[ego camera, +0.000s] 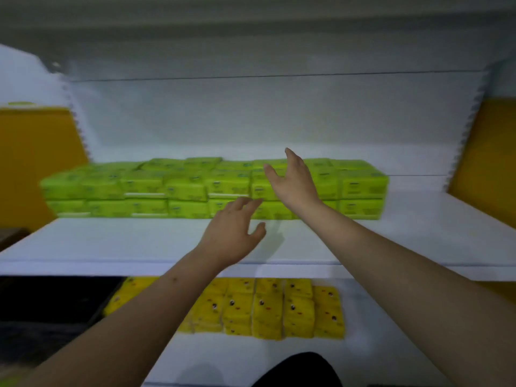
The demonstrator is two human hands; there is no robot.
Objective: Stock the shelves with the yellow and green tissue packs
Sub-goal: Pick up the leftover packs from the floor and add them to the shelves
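Green tissue packs (195, 188) stand in two layers far back on the upper white shelf (139, 241), yellow packs (268, 308) below, probably to keep colours apart, while the left hand (231, 233) and right hand (293, 180) reach toward them, fingers spread, grasping nothing.

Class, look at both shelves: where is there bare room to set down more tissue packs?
Upper shelf: bare strip in front of the green packs and right of them. Lower shelf: bare right of and in front of the yellow packs. Crowded: both rows themselves.
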